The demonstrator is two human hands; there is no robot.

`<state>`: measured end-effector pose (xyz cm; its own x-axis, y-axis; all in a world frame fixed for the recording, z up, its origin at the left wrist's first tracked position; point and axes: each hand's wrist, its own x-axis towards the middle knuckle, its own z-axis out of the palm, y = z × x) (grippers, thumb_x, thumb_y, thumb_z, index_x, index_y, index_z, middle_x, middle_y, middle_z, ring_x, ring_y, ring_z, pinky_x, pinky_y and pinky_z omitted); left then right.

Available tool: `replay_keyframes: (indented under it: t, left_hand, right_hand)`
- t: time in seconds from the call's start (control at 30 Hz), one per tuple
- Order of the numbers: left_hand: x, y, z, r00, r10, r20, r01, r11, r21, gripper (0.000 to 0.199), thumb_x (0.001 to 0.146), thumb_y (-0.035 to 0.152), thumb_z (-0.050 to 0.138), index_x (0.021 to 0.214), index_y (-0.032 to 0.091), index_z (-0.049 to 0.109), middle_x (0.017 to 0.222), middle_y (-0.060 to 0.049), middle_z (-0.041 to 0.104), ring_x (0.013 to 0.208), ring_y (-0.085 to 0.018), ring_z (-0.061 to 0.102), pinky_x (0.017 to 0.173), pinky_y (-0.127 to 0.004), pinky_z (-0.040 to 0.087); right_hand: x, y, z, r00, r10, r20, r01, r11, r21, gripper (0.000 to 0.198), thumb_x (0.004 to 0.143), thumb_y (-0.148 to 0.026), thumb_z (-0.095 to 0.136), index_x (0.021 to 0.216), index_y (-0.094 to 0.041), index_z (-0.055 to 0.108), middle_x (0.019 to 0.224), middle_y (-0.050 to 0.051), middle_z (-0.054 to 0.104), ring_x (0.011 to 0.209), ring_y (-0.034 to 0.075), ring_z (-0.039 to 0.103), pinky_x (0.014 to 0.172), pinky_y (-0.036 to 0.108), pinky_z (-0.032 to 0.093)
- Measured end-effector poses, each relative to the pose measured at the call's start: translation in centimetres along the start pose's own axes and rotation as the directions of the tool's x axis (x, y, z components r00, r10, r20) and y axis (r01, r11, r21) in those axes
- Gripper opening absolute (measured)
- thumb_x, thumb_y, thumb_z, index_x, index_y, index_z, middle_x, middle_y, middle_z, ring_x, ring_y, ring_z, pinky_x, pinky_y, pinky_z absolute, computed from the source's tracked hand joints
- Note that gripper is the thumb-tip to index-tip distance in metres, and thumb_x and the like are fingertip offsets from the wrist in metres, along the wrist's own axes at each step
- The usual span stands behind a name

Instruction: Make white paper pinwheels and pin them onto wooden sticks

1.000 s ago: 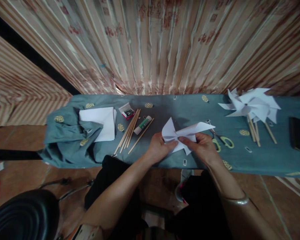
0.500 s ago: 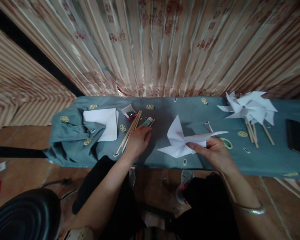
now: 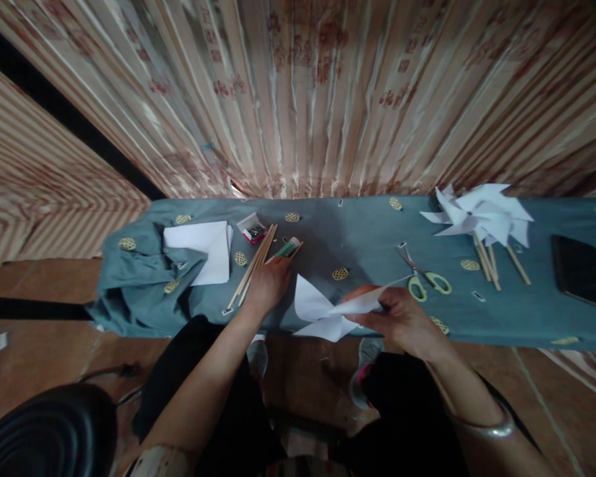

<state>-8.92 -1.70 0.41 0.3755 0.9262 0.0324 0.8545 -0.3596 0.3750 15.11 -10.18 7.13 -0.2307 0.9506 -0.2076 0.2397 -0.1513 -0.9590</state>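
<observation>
My right hand (image 3: pixel 390 315) is closed on a white paper pinwheel (image 3: pixel 322 318), pinching it near its middle above the front edge of the cloth. Its folded blades point left and up to the right, and no stick shows on it. My left hand (image 3: pixel 271 281) is closed at the lower end of a green glue stick (image 3: pixel 288 247) with a pale cap; the fingertips are partly hidden. Thin wooden sticks (image 3: pixel 253 265) lie beside that hand, with one short end showing right of the glue stick. Behind them sits a small open box (image 3: pixel 253 228) of dark metallic pieces.
White paper sheets (image 3: pixel 218 262) lie left, partly under bunched cloth. Scissors (image 3: pixel 420 273) with light green handles rest beyond my right hand. Further right are white pinwheels on sticks (image 3: pixel 481 212) and a dark flat object (image 3: pixel 580 270). A curtain (image 3: pixel 322 119) hangs behind the table.
My right hand has brought the pinwheel left and nearer to me, tilting it and uncovering the scissors. My left hand has closed in on the glue stick. The view has shifted slightly.
</observation>
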Motion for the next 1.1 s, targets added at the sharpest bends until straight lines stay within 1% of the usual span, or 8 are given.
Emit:
replay_keyframes:
  t: [0.27,0.43,0.5,0.57,0.7,0.83,0.93,1.1]
  left_hand:
    - [0.5,-0.2,0.3,0.995,-0.092,0.04,0.089,0.993,0.074,0.015,0.088,0.019,0.063,0.096,0.019,0.075,0.103,-0.01,0.074,0.095,-0.027,0.07,0.079,-0.033,0.051]
    - [0.3,0.6,0.6,0.993,-0.12,-0.016,0.112,0.962,-0.251,0.013,0.081,0.013,0.065,0.086,0.017,0.076,0.088,-0.008,0.073,0.078,-0.021,0.067,0.073,-0.031,0.048]
    - [0.2,1.5,0.6,0.991,-0.13,-0.022,0.097,0.829,-0.551,0.011,0.078,0.018,0.068,0.085,0.017,0.076,0.08,-0.005,0.071,0.07,-0.017,0.064,0.068,-0.028,0.048]
    - [0.0,2.8,0.4,0.988,-0.149,0.03,0.112,0.58,-0.807,0.013,0.075,0.025,0.071,0.084,0.016,0.076,0.077,-0.004,0.071,0.067,-0.016,0.063,0.064,-0.026,0.048]
    - [-0.3,5.5,-0.4,0.956,-0.151,0.252,0.28,0.205,-0.938,0.023,0.067,0.033,0.077,0.082,0.016,0.075,0.071,-0.003,0.071,0.06,-0.015,0.061,0.055,-0.024,0.044]
    - [-0.5,6.9,-0.8,0.926,-0.158,0.342,0.35,0.023,-0.937,0.024,0.064,0.034,0.082,0.081,0.017,0.076,0.068,-0.002,0.071,0.058,-0.013,0.061,0.054,-0.023,0.044]
    - [0.1,6.8,-0.6,0.921,-0.244,0.304,0.29,-0.094,-0.952,0.026,0.06,0.033,0.085,0.078,0.017,0.076,0.07,-0.001,0.072,0.059,-0.011,0.059,0.056,-0.021,0.044]
    - [1.5,5.7,-1.4,0.91,-0.41,0.065,0.049,-0.048,-0.998,0.026,0.058,0.03,0.088,0.079,0.019,0.077,0.075,0.001,0.072,0.069,-0.009,0.061,0.067,-0.02,0.047]
  right_hand:
    - [-0.9,0.0,-0.6,0.996,-0.035,0.079,0.035,0.999,0.001,0.022,0.078,-0.043,0.072,0.078,-0.021,0.076,0.066,0.0,0.065,0.055,0.012,0.052,0.05,0.023,0.038]
    - [-1.3,0.1,-0.6,0.992,-0.117,0.043,0.12,0.989,-0.086,0.018,0.083,-0.037,0.066,0.079,-0.02,0.073,0.074,0.002,0.072,0.065,0.015,0.063,0.056,0.024,0.046]
    - [-1.4,0.2,-0.4,0.981,-0.194,-0.023,0.188,0.971,-0.148,0.015,0.086,-0.032,0.063,0.082,-0.021,0.072,0.082,0.003,0.074,0.073,0.017,0.068,0.063,0.026,0.051]
    - [-1.5,0.3,-0.4,0.946,-0.311,-0.093,0.283,0.931,-0.231,0.013,0.088,-0.026,0.06,0.085,-0.022,0.072,0.087,0.004,0.075,0.081,0.018,0.07,0.071,0.028,0.053]
    - [-1.5,-0.1,-0.6,0.852,-0.505,-0.142,0.422,0.82,-0.387,0.014,0.091,-0.019,0.057,0.093,-0.023,0.07,0.09,0.004,0.075,0.086,0.018,0.069,0.076,0.029,0.053]
    - [-1.6,-0.8,-0.9,0.829,-0.538,-0.154,0.426,0.785,-0.449,0.016,0.09,-0.017,0.055,0.094,-0.023,0.069,0.09,0.003,0.075,0.084,0.017,0.07,0.074,0.029,0.053]
    - [-1.7,-1.0,-1.2,0.842,-0.512,-0.166,0.407,0.808,-0.426,0.017,0.087,-0.015,0.056,0.092,-0.022,0.07,0.088,0.003,0.076,0.082,0.018,0.071,0.072,0.029,0.054]
    - [-1.7,-0.5,-2.2,0.838,-0.45,-0.309,0.328,0.868,-0.374,0.014,0.083,-0.018,0.062,0.085,-0.022,0.075,0.088,0.003,0.078,0.082,0.02,0.073,0.074,0.03,0.056]
